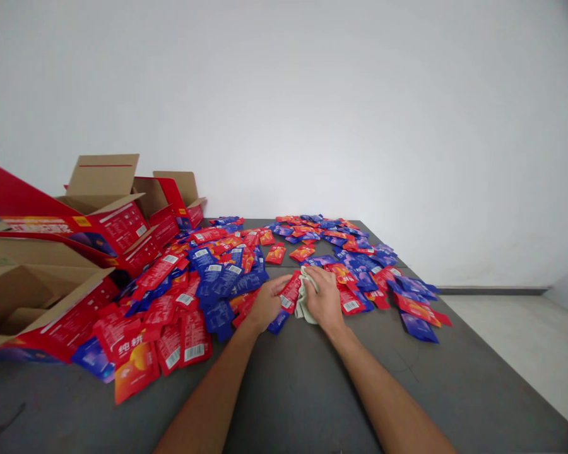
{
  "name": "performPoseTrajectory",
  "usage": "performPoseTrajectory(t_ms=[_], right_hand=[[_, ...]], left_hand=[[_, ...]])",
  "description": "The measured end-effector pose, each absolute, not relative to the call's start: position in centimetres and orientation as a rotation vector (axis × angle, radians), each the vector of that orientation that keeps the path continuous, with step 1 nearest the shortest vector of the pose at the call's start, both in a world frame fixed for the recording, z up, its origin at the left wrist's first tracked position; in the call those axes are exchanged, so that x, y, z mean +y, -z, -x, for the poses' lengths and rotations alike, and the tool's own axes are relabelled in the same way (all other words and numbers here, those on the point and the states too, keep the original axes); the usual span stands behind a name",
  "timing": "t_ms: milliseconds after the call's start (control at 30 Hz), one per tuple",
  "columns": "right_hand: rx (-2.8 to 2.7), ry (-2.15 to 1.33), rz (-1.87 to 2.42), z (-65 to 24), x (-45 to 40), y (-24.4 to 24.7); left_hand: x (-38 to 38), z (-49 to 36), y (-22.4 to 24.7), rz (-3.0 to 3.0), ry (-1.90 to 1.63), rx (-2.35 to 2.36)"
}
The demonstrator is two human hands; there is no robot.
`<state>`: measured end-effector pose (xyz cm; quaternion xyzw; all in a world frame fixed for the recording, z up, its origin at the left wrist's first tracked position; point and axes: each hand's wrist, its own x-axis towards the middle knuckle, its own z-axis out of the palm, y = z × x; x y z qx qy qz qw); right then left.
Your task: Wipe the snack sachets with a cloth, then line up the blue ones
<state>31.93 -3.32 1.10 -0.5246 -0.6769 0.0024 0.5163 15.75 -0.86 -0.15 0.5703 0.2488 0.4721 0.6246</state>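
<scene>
two bare hands, one red packet and one pale cloth meet above a dark desk point(293, 391). the left hand point(265, 306) has its fingers closed on the left edge of the red packet point(291, 292), while the right hand point(324, 299) curls its fingers around the pale cloth point(304, 309), bunched against the packet's right side. the packet thus sits between the two sets of fingers, its barcode showing. at least three open cartons point(76, 315) stand at left; loose red and blue packets point(222, 280), too overlapped to count, spread around the hands, two red ones point(275, 253) lying just beyond.
</scene>
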Motion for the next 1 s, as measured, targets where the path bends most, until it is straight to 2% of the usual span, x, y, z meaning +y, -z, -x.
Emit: performPoseTrajectory(t_ms=[300, 500, 833, 1000], right_hand=[[-1.955, -0.205, 1.042, -29.9, -4.2, -0.4], [-1.692, -0.152, 1.125, -30.4, -4.3, -0.9], [-1.743, -0.204, 1.003, -29.7, -4.6, -0.8], [-1.798, -0.208, 0.959, -29.4, -4.7, -0.7]], left_hand=[[-0.1, -15.4, -0.3, -0.998, -1.317, 0.685], [-0.1, -15.0, -1.0, -0.806, -1.402, 0.761], [0.1, -15.6, 0.4, -0.933, -1.283, 0.78], [-0.4, -16.7, 0.0, -0.815, -1.251, 0.573]])
